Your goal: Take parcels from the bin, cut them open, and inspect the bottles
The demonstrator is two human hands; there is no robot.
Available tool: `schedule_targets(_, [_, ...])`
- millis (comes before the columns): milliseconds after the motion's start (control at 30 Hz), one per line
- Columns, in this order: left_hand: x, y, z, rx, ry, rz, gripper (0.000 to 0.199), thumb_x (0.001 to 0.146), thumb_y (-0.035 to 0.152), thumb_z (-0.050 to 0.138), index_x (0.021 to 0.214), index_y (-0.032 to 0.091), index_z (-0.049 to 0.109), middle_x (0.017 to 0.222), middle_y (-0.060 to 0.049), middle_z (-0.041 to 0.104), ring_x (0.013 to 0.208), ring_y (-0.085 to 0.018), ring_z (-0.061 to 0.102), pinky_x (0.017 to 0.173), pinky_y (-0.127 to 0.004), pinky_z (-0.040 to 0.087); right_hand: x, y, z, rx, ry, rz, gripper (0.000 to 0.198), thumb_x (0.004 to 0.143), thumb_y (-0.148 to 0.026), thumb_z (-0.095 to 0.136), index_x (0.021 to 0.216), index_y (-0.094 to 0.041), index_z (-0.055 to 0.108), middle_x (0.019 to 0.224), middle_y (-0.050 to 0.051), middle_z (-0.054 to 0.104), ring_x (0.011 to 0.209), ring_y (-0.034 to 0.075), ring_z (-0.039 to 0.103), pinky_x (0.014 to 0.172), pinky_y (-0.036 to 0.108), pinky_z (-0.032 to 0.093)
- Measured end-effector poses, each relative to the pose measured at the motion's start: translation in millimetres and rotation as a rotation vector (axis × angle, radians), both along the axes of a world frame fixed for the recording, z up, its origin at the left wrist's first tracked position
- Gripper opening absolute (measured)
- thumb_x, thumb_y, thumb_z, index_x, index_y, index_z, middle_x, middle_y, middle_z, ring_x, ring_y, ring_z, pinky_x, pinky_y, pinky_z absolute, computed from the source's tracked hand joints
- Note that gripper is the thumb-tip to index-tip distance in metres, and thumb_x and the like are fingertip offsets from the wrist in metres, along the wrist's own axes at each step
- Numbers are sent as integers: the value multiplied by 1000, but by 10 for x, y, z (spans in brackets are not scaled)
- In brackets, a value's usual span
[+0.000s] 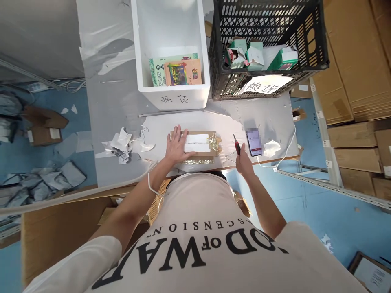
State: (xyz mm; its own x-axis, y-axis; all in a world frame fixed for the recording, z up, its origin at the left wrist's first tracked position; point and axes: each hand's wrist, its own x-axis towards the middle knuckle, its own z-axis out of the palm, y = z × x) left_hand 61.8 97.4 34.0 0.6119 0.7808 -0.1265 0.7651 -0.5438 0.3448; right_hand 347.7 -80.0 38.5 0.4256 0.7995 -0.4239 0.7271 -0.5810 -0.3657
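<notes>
A small flat cardboard box (198,154) lies near the front edge of the table, with clear tape around its right end and torn white label paper on top. My left hand (176,145) rests on the box's left end, palm down with fingers spread. To the right of the box, my right hand (243,163) is closed around a utility knife (237,146) with a red and black handle. Its dark tip points away from me, apart from the box. A phone (254,142) with a lit screen lies just right of the knife.
At the back stand a white foam bin (171,97) with colourful packets and a black crate (269,70) holding green boxes. Crumpled paper (120,145) lies at left, more (271,148) beyond the phone. A white cable (287,152) runs off the right edge. Cartons (354,61) are stacked at right.
</notes>
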Motion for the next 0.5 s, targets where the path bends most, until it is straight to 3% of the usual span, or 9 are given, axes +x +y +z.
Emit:
schedule_targets(133, [-95, -34, -65, 48, -152, 75, 85, 84, 59, 51, 152, 14, 26, 161, -23, 8, 150, -37, 8, 113, -58, 21, -98, 221, -577, -77, -114, -34, 68, 88, -13, 34, 155, -12, 18, 126, 23, 47, 103, 30, 55, 87, 45, 48])
schedule_targets(233, [-161, -96, -76, 68, -174, 110, 80, 84, 56, 53, 149, 14, 33, 160, -24, 14, 149, -37, 11, 113, -58, 22, -142, 243, -830, -35, -151, -36, 68, 85, -10, 37, 152, -12, 25, 129, 24, 43, 114, 34, 47, 93, 52, 44])
schedule_targets(367, [-239, -223, -76, 93, -184, 92, 68, 88, 52, 53, 144, 16, 41, 157, -23, 26, 148, -35, 20, 113, -58, 24, -146, 209, -896, 7, -161, -4, 65, 85, -11, 39, 149, -10, 30, 136, 26, 38, 124, 38, 38, 97, 58, 39])
schedule_targets(500, [-269, -331, -96, 97, -230, -28, 41, 95, 37, 46, 132, 21, 55, 144, -18, 50, 141, -30, 38, 114, -56, 25, -126, 348, -708, 90, -142, 2, 61, 91, -23, 37, 150, -9, 27, 144, 25, 29, 132, 38, 29, 104, 57, 33])
